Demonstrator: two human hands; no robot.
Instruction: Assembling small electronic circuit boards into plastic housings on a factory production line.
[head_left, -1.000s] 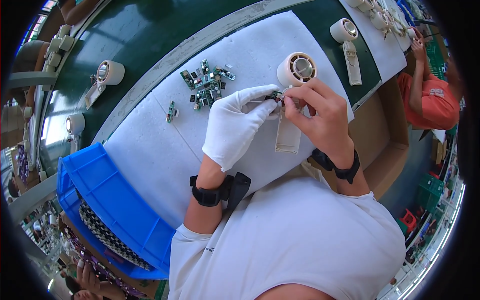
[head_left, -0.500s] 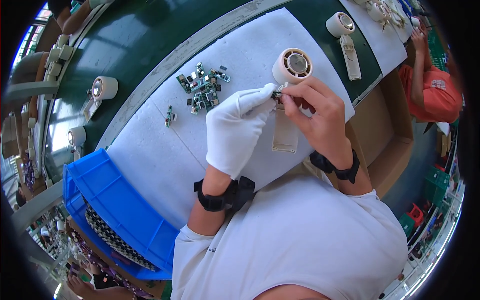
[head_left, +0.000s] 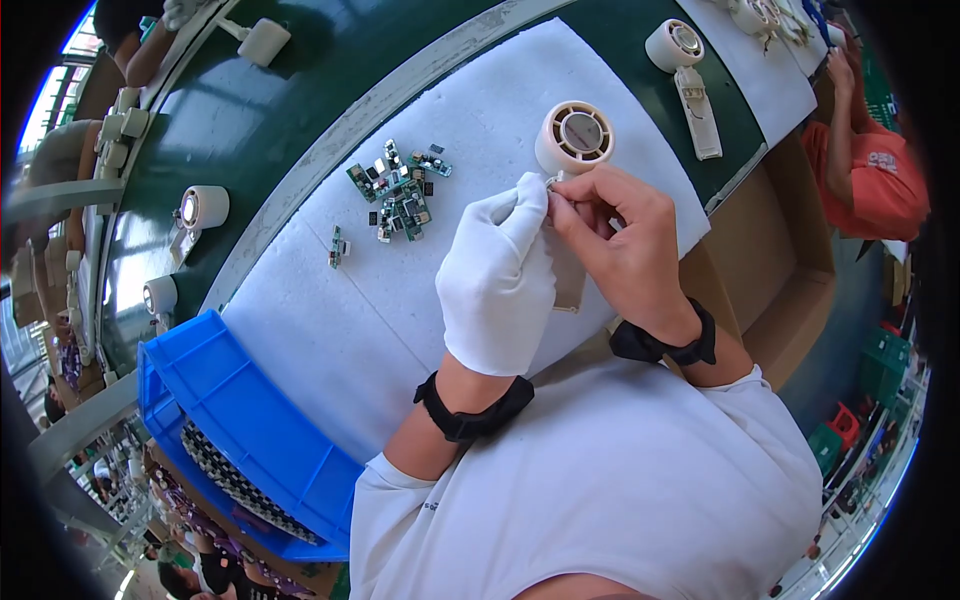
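A handheld fan with a round cream head (head_left: 577, 137) lies on the white foam sheet (head_left: 640, 130). Its open handle (head_left: 569, 283) points toward me, partly covered by my hands. My left hand (head_left: 498, 275), in a white glove, is closed, thumb and fingers pinched just below the fan head. Bare, my right hand (head_left: 622, 235) pinches at the same spot, its fingertips meeting the glove. A small pale bit shows between the fingertips; what each hand grips is hidden. Left of them lies a pile of small green circuit boards (head_left: 400, 195), with a single board (head_left: 338, 246) apart from it.
A blue plastic bin (head_left: 255, 400) stands at the near left, an open cardboard box (head_left: 760, 255) at the right. On the green belt (head_left: 340, 75) are other fans (head_left: 204, 207), another (head_left: 676, 45) at the far right. A person in orange (head_left: 868, 180) sits at the right.
My gloved hand has turned more upright and moved right, covering more of the handle. The small dark part seen at the fingertips is now hidden. Another fan has appeared on the belt, upper left.
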